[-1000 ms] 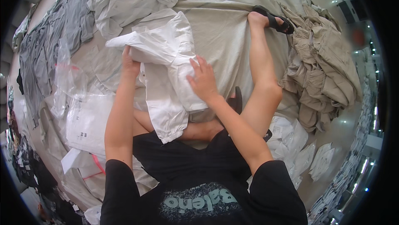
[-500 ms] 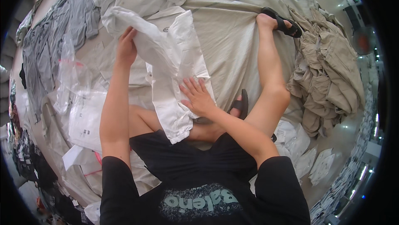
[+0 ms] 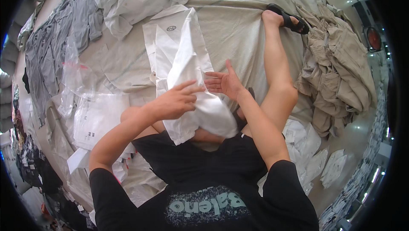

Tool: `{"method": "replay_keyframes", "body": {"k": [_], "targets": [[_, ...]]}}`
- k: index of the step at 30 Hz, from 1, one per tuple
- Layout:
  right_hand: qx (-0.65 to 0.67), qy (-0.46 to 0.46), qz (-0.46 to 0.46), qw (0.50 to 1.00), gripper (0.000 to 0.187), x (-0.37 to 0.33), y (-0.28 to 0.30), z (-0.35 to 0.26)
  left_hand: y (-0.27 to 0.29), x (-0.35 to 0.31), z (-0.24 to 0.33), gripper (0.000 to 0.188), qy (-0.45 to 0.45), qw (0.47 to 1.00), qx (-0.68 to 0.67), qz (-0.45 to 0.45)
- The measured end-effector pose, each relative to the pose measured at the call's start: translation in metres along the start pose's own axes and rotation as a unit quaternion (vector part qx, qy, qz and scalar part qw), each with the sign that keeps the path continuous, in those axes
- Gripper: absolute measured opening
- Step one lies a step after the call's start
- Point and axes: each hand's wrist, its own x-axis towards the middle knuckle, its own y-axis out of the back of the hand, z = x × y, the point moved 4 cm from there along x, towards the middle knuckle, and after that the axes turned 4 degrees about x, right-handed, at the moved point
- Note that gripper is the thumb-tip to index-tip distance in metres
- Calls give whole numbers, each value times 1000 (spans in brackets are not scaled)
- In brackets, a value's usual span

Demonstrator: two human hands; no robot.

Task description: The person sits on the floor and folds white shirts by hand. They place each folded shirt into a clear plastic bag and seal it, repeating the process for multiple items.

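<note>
A white garment (image 3: 162,52) with a small round dark emblem lies lengthwise in front of me, its lower end reaching between my legs. One part is folded over, and its lower right end (image 3: 219,118) is blurred by motion. Above the middle of the fabric hovers my left hand (image 3: 177,102), fingers spread, gripping nothing. At the garment's right edge, my right hand (image 3: 226,82) is turned on its side with thumb up and fingers stretched toward the cloth. Whether those fingertips touch it, I cannot tell.
Grey garments (image 3: 55,47) are heaped at the far left, white ones (image 3: 136,1) at the back, beige ones (image 3: 336,69) on the right. Clear plastic bags (image 3: 79,82) and a white packet (image 3: 100,120) lie left of me, more white packets (image 3: 302,139) right. A beige sheet (image 3: 238,30) lies underneath.
My left hand has let go of the lifted white fabric and come down to the right. That part now lies across to the lower right. My right hand has lifted off and turned sideways.
</note>
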Motion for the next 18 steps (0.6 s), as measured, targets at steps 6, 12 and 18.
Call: {"method": "replay_keyframes", "body": {"k": [6,12,18], "targets": [[-137,72,39,987,68,0,-21,16,-19,-34,-39,26,326,909,-56,252],[-97,108,-10,989,51,29,-6,25,-48,16,-155,70,593,789,50,155],[-343,90,103,929,52,-67,-61,3,-73,16,-219,51,578,796,-17,177]]}}
